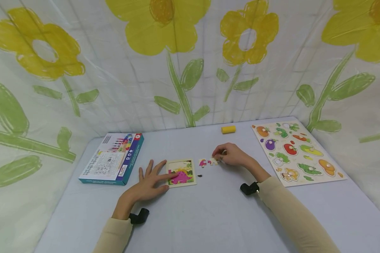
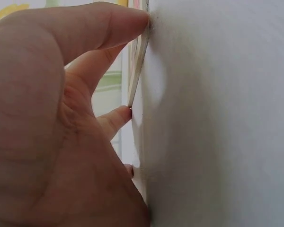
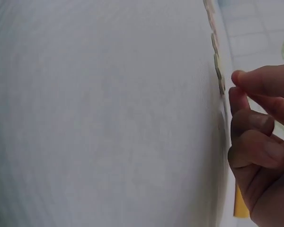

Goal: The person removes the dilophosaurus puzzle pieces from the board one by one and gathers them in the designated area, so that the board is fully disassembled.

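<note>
Working across a white table [image 1: 209,221] here, with a vegetable board [image 1: 283,138] off to the right and a boxed set [image 1: 106,163] on the left. Left hand [image 1: 149,186] is spread wide, gripping nothing, index finger resting on the puzzle tray and thumb against its edge. Right hand [image 1: 232,154] has its fingers curled, thumb and index nearly meeting by the loose pieces; can't tell if it's actually got one.

Puzzle tray [image 1: 191,181] sits mid-table, just beside the left hand. I'd call it partway done: a pink dino section is in, the upper left looks unfilled, and some pieces are out. It's squarish, pale-rimmed, greenery behind the dino. Past it there's a yellow cylinder [image 1: 228,129], then the loose pieces [image 1: 204,163] in a pink-and-cream row right of the tray, plus a tiny dark bit [image 1: 200,176], too small to make out.
</note>
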`<state>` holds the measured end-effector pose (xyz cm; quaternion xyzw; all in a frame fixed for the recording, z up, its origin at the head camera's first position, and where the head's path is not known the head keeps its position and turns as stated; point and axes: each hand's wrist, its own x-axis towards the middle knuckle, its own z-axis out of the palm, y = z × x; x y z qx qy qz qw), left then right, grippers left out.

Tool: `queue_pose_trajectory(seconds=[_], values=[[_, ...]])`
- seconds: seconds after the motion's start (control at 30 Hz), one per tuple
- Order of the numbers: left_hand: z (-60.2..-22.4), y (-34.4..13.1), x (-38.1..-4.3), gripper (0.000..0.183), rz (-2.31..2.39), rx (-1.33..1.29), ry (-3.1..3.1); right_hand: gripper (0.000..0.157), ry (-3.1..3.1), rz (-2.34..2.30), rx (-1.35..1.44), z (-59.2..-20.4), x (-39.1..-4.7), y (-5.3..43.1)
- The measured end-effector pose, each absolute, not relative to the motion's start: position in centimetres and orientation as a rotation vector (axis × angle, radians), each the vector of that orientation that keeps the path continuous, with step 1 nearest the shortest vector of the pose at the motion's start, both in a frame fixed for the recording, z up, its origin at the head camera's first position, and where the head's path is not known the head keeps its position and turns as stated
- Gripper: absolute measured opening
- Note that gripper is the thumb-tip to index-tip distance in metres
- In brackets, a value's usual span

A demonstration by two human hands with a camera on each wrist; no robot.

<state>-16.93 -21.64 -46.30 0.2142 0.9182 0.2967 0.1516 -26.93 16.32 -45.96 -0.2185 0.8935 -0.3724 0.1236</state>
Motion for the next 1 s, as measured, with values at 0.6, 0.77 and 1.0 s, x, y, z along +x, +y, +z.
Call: queue_pose_trajectory(seconds=[0.6,0.77,1.0], values=[[-45.9,-18.1,-16.3,0.056,0.788,0.546,2.695,0.014,2.491,-1.09,-0.854,-45.6,-26.4,11.0],[-46.1,-17.7,-16.1,0.055,0.799,0.555,2.72,0.014,2.48,-1.047,-0.885,-45.5,-26.3,9.2],[-46.2,-17.6,-16.2,0.055,0.739,0.535,2.723,0.014,2.475,-0.969,-0.956,-45.0,-26.3,7.2]])
